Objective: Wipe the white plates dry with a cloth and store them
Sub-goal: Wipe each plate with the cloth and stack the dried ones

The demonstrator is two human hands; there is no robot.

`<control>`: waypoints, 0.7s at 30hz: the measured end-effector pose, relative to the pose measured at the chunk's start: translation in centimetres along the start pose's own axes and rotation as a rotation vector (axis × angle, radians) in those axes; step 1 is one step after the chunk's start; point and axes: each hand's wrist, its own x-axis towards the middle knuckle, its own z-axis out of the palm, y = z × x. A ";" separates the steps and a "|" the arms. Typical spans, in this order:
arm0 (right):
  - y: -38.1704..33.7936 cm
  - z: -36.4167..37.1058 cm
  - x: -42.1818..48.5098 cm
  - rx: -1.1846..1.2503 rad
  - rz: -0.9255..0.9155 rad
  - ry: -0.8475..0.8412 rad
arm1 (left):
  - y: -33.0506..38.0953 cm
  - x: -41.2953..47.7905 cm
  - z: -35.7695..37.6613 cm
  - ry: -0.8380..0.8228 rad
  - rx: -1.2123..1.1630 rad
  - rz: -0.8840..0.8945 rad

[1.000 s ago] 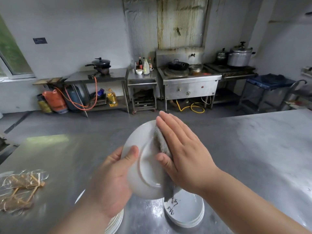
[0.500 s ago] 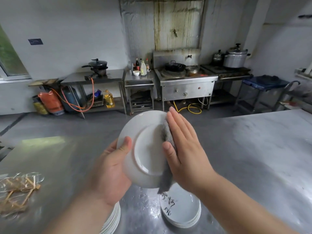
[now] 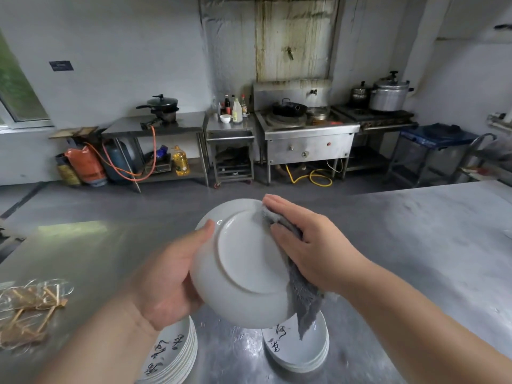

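While left hand (image 3: 169,275) grips white plate (image 3: 243,261) at left rim, right hand (image 3: 313,245), fingers straight, presses grey cloth (image 3: 304,300) on its right rim; stacked plates (image 3: 299,353) near, markings possibly lettering.

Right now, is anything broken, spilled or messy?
Nothing is broken. The white plate looks whole, held by the left hand while the right hand presses the grey cloth on it. Only the wall panel above the wok stove looks odd: brown streaks run down it.
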 end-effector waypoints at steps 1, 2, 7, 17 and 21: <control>-0.2 -0.3 0.4 -0.042 -0.026 -0.052 | 0.0 0.1 0.0 0.000 0.017 -0.012; -0.3 -0.6 0.9 -0.069 -0.047 -0.082 | -0.1 0.1 0.0 -0.003 0.023 -0.012; -0.9 1.5 -0.6 -0.008 -0.012 0.101 | -2.1 1.0 0.8 0.025 -0.109 0.200; 0.7 0.2 0.6 -0.033 -0.032 0.009 | -4.3 0.7 0.2 0.030 -0.152 0.302; -0.4 2.7 -0.8 0.072 0.056 0.211 | -3.8 1.2 1.0 0.041 -0.204 0.359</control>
